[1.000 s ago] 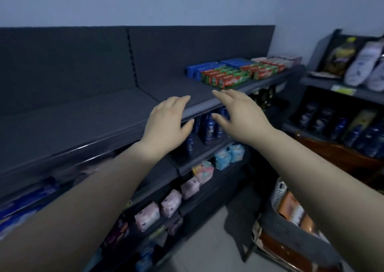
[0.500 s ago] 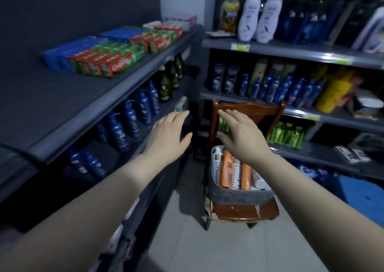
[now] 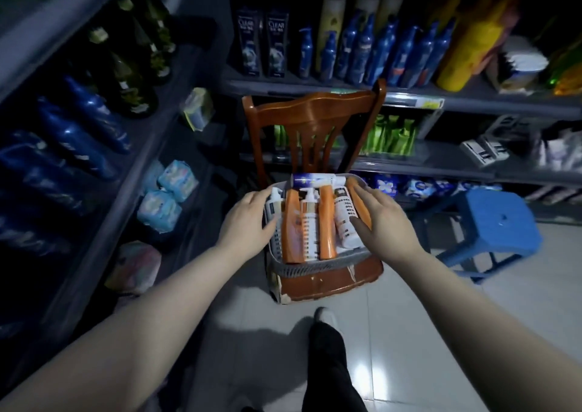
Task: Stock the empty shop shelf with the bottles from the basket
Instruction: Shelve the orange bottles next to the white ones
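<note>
dark shelving on the left (image 3: 148, 147) runs out of the frame, its upper board cut off at the top edge and its blue bottles smeared by blur. the back shelving (image 3: 472, 104) is sharper, though the lowest packs are too dim to read. a wooden chair (image 3: 315, 112) stands in the corner with a blue stool (image 3: 500, 219) just beside it. the grey basket (image 3: 315, 267) sits on the chair seat and hides most of it. the bottles (image 3: 326, 222) lie side by side in it, orange and white, with one more across the far end. the left grip (image 3: 248, 219) is open, fingers straight over the basket's left rim, covering part of a white bottle (image 3: 273, 204). the right grip (image 3: 381, 219) is open too, spread over an orange bottle (image 3: 359, 200); whether it touches is unclear.
</note>
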`<state>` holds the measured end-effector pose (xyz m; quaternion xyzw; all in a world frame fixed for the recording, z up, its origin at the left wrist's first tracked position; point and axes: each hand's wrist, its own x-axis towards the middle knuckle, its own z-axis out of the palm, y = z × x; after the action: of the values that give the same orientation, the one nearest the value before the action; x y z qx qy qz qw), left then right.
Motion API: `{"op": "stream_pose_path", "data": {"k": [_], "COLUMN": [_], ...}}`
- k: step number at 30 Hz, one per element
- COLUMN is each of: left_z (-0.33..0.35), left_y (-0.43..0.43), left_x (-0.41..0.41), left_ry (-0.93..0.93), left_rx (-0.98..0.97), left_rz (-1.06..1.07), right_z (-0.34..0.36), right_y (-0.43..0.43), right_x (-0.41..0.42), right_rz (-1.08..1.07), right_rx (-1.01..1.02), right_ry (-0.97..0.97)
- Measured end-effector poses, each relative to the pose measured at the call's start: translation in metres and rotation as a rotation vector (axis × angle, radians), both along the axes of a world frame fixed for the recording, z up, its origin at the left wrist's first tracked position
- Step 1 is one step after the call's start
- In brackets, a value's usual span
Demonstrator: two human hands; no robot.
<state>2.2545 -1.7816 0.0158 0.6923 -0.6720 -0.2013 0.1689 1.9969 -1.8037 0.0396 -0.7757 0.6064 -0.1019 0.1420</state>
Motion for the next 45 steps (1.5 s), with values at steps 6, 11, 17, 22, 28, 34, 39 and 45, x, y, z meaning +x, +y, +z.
{"op": "stream_pose_path", "data": {"k": [6, 11, 17, 22, 28, 34, 39, 45], "left_z": [-0.05, -0.086, -0.132, -0.156, -0.185, -0.21, -0.209, -0.187], "left_y": [-0.06, -0.097, -0.127, -0.163, -0.222, -0.266, -0.269, -0.249], "left_x": [-0.026, -0.047, -0.053, -0.047, -0.05, -0.076, -0.09, -0.094], "left_ry": [0.034, 0.124, 0.204, 0.199, 0.008, -0.235, -0.343, -0.152], "left_rx": [0.157, 0.216, 0.248, 0.172, 0.199, 0.293, 0.311, 0.234], "left_rz": [0.105, 0.187, 0.23, 0.166, 0.02, -0.2, -0.135, 0.048], "right_z": [-0.056, -0.109, -0.174, -0.216, -0.239, -0.229, -0.219, -0.223], "right_y": [-0.081, -0.14, -0.201, -0.246, -0.27, -0.253, -0.214, -0.171], "right_x": [-0.031, -0.038, -0.023, -0.007, 0.0, -0.024, -0.056, -0.067], "right_rz": [0.035, 0.092, 0.07, 0.073, 0.152, 0.078, -0.189, -0.283], "right_rx": [0.149, 0.266, 0.34, 0.347, 0.331, 0.255, 0.188, 0.312], "right_ry": [-0.002, 0.028, -0.007, 0.053, 0.147, -0.006, -0.104, 0.023]}}
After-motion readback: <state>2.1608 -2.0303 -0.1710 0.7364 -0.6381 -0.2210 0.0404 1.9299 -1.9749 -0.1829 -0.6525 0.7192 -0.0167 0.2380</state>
